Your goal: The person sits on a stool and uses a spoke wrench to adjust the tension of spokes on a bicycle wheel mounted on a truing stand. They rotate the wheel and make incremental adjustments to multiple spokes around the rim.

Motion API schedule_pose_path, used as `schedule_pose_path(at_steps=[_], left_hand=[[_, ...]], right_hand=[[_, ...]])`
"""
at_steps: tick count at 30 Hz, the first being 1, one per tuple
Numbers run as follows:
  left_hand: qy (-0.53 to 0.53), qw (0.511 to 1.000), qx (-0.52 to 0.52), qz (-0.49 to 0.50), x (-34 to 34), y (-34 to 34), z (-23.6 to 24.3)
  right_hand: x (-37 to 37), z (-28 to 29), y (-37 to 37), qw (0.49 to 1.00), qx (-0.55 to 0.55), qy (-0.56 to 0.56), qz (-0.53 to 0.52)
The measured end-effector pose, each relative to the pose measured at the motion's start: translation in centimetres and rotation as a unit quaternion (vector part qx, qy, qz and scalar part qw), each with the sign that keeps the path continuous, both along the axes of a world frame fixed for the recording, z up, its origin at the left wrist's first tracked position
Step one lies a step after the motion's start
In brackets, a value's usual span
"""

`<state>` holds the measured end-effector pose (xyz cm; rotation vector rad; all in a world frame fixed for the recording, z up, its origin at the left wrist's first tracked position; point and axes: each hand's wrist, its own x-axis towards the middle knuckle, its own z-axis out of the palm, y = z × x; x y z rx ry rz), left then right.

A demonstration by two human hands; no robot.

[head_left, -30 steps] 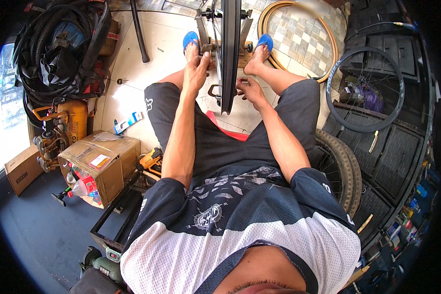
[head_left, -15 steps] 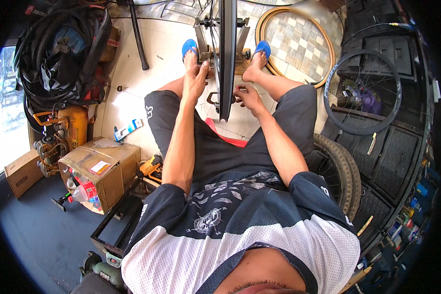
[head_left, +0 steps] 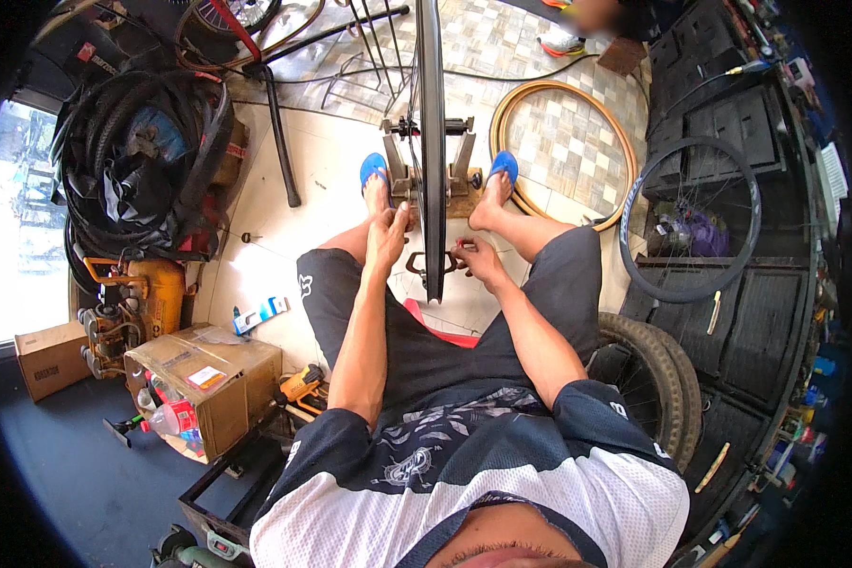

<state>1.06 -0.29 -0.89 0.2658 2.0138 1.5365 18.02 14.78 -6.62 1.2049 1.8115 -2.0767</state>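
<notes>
A bicycle wheel (head_left: 433,114) stands edge-on in a metal truing stand (head_left: 462,161) on a wooden base between my feet. My left hand (head_left: 385,237) is at the wheel's left, fingers apart and partly hidden, with nothing visible in them. My right hand (head_left: 480,260) is at the right of the rim, its fingertips closed on a small red object (head_left: 459,244), too small to make out clearly. A black caliper-like arm (head_left: 418,261) of the stand sits low by the rim, between my hands.
Coiled tyres (head_left: 104,180), an orange compressor (head_left: 151,293) and a cardboard box (head_left: 237,388) lie left. Tan tyres (head_left: 623,118), a loose wheel (head_left: 750,218) and dark crates (head_left: 738,350) are right. A black tube (head_left: 284,161) lies ahead. Another person's shoe (head_left: 559,43) shows top right.
The view has tilted upward, so everything sits lower in the picture and the other person's shoe now shows. Both my hands remain beside the rim, with slightly shifted fingers.
</notes>
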Motion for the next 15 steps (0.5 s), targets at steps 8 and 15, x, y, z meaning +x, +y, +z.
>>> schedule_pose_path(at_steps=[8, 15], left_hand=[[0.007, 1.0, 0.012, -0.003, -0.3, -0.5, -0.5], [-0.016, 1.0, -0.002, -0.01, 0.4, 0.1, 0.8]], right_hand=[[-0.5, 0.6, -0.3, 1.0, -0.002, -0.007, 0.01], [0.1, 0.0, 0.2, 1.0, -0.001, -0.01, -0.001]])
